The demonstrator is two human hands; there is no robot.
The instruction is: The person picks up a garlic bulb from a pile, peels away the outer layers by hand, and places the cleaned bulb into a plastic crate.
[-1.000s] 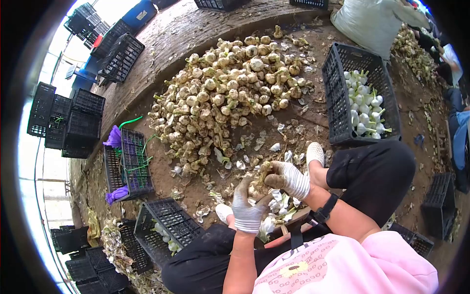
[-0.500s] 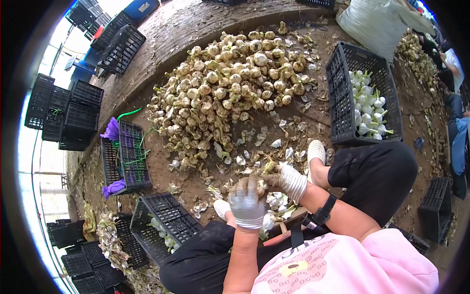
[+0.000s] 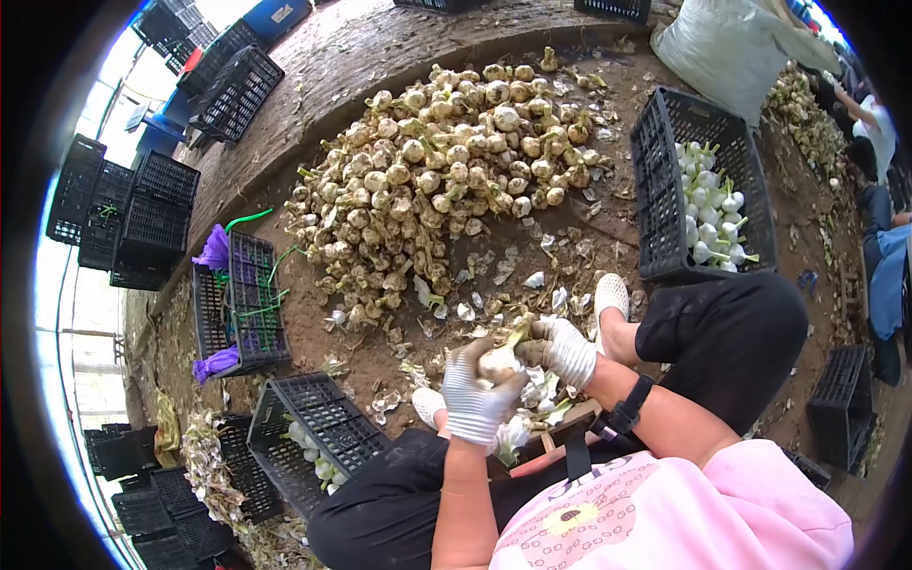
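My left hand (image 3: 474, 395), in a white and grey glove, curls its fingers round a garlic bulb (image 3: 500, 364) in front of my knees. On the bulb's other side my right hand (image 3: 562, 351), gloved too, pinches it near its green stem. Beneath both hands lie loose peeled skins and leaves (image 3: 538, 389). A large heap of unpeeled, dirt-stained garlic (image 3: 446, 171) covers the ground ahead. White cleaned bulbs (image 3: 708, 204) fill part of a black crate (image 3: 655, 190) on the right.
Another black crate (image 3: 323, 427) with pale bulbs stands by my left knee. A crate with purple netting (image 3: 256, 304) is at the left. Stacked crates (image 3: 152, 214) stand farther left. A white sack (image 3: 722, 57) is at the upper right, and people (image 3: 879, 133) sit at the far right.
My left hand has turned and its fingers have moved right around the bulb, which now shows more plainly. My right hand has shifted slightly, and the stem points up.
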